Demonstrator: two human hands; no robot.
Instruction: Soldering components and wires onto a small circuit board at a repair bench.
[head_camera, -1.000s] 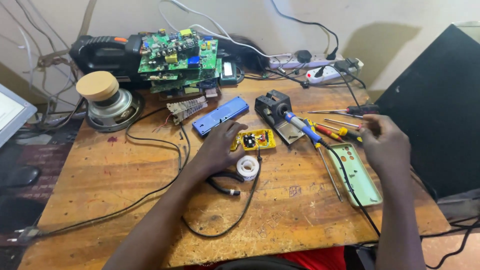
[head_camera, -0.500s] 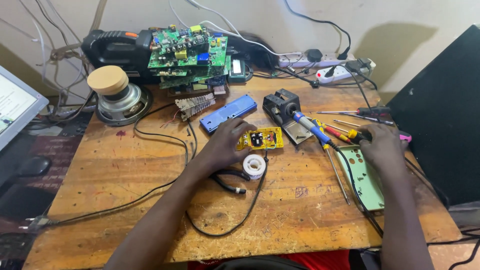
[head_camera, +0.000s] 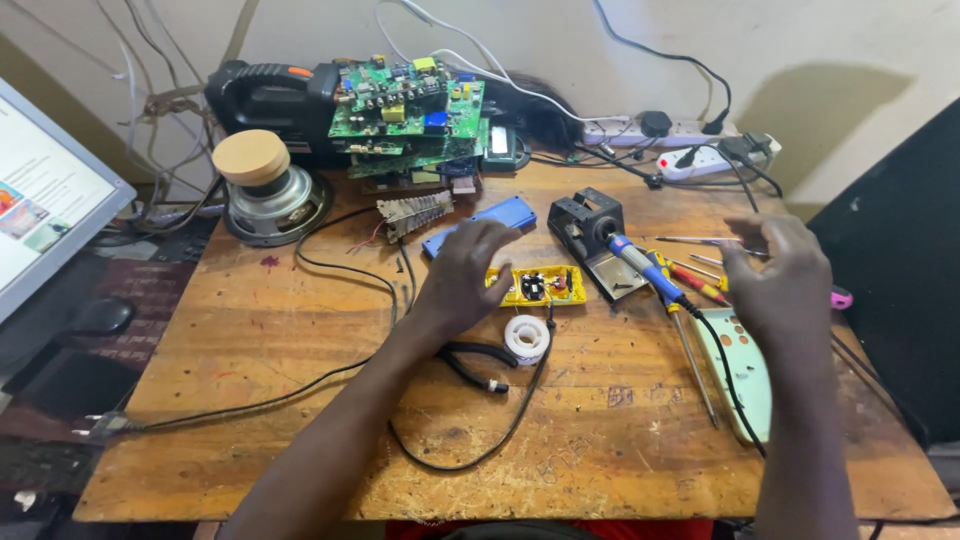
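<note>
Hazard note: both hands over a crowded electronics bench, nothing gripped.

The left hand (head_camera: 470, 275) rests with fingers loosely spread at the left end of the small yellow circuit board (head_camera: 540, 286), which lies mid-table just above the solder roll (head_camera: 526, 339). The right hand (head_camera: 785, 280) hovers open over the screwdrivers (head_camera: 695, 282), beside the soldering iron (head_camera: 650, 275) near its stand (head_camera: 590, 235). Judged risks: a sleeveless forearm brushing the iron tip; the black cable (head_camera: 480, 440) snagging and dragging the board.
</note>
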